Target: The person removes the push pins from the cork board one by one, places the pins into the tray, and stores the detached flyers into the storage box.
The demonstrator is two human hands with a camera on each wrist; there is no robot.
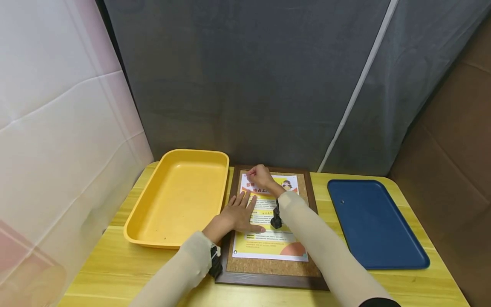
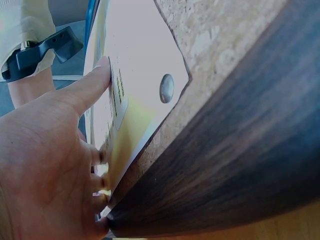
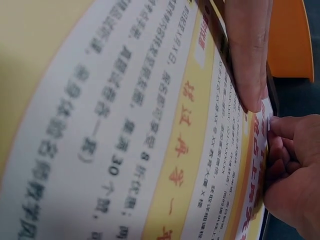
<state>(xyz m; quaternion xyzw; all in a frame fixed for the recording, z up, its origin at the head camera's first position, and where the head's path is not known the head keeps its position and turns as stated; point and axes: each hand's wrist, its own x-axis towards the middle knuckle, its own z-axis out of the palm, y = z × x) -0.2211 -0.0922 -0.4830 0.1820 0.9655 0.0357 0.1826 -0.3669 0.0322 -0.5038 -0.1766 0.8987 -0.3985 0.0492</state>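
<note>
A printed poster (image 1: 264, 251) in yellow, white and orange lies on a cork board (image 1: 268, 266) with a dark brown wooden frame (image 1: 268, 279). My left hand (image 1: 239, 213) rests flat on the poster's left side, fingers spread and thumb pointing right. At the far left corner of the poster is my right hand (image 1: 262, 177), its fingers curled and the fingertips touching that corner. Whether anything is pinched there is hidden, also in the right wrist view. A round metal thumbtack (image 2: 166, 88) sits in the near left corner of the poster.
To the left of the board stands a yellow tray (image 1: 176, 204), close to its frame. A flat dark blue tray (image 1: 377, 226) lies at the right. Beneath everything is a wooden table (image 1: 111, 260), with a grey curtain (image 1: 245, 85) behind its far edge.
</note>
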